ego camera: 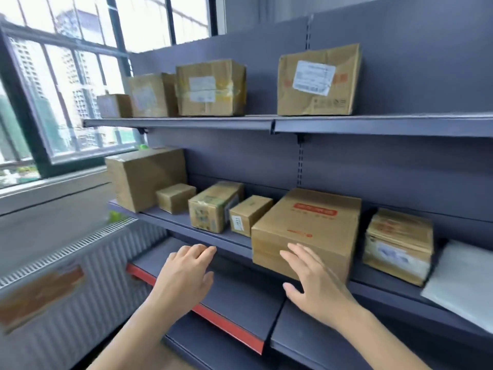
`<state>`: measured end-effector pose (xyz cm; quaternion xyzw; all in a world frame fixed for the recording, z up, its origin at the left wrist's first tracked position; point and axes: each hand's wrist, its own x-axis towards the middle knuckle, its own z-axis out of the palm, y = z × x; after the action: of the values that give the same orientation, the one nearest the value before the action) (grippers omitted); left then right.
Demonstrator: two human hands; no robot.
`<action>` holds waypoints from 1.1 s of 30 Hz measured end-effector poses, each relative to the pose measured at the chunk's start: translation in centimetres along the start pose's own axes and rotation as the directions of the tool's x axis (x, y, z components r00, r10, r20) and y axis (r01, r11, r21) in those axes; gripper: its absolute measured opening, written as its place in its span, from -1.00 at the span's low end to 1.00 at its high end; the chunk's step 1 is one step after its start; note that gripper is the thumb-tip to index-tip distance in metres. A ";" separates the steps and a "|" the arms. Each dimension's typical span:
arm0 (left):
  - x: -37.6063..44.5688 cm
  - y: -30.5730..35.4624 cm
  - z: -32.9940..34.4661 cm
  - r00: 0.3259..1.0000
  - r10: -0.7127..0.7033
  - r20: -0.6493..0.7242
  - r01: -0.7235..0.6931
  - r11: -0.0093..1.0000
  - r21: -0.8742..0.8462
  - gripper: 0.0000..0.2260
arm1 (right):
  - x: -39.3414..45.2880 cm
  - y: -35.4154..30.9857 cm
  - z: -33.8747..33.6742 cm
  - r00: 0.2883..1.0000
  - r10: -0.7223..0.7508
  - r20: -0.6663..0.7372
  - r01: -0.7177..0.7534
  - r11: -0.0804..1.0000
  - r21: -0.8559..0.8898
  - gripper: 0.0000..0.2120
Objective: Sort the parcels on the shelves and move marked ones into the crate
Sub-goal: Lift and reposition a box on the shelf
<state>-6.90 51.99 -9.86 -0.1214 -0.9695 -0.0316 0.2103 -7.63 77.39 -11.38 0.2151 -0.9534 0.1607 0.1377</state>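
Cardboard parcels stand on two grey shelves. The top shelf (pixel 186 123) carries several, the largest (pixel 318 81) with a white label at the right. On the middle shelf (pixel 184 222) are a big plain box (pixel 145 177), several small boxes, a red-printed box (pixel 309 231) overhanging the front edge and a worn labelled box (pixel 398 245). My right hand (pixel 310 279) is spread open just in front of the red-printed box, fingertips at its front face. My left hand (pixel 186 271) is open below the shelf edge, holding nothing. No crate is in view.
A white padded envelope (pixel 464 287) lies at the far right of the middle shelf. A lower shelf (pixel 240 303) with a red front strip sits under my hands. A radiator (pixel 88 276) and a window fill the left side.
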 end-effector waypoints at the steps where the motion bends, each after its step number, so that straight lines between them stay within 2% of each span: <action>1: -0.3 -1.1 -0.7 1.000 -0.015 -0.023 0.014 1.000 -0.011 -0.54 | 0.8 -0.8 -0.2 1.000 -0.019 0.013 0.019 1.000 -0.022 -0.43; 7: -1.5 -8.6 -3.7 0.989 -0.062 -0.135 0.059 0.998 -0.027 -0.58 | 6.1 -7.4 -0.3 0.989 -0.146 -0.032 0.142 0.984 -0.105 -0.44; 11: -2.0 -15.1 -4.7 0.982 -0.132 -0.132 0.131 0.991 -0.018 -0.55 | 9.8 -12.3 0.3 0.983 -0.172 -0.061 0.163 0.977 -0.136 -0.44; 21: -3.8 -28.3 -7.7 0.968 -0.192 -0.161 0.192 0.981 -0.011 -0.54 | 18.3 -24.2 5.0 0.974 -0.225 -0.036 0.221 0.971 -0.094 -0.45; 33: -2.1 -37.6 -7.7 0.936 -0.259 -0.237 0.263 0.965 -0.017 -0.56 | 29.4 -27.8 9.8 0.962 -0.274 -0.008 0.274 0.962 0.012 -0.43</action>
<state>-11.30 14.27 -4.10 0.0144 -0.9453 -0.0661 0.3192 -22.41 39.22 -3.70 0.3453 -0.9129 0.1470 0.1604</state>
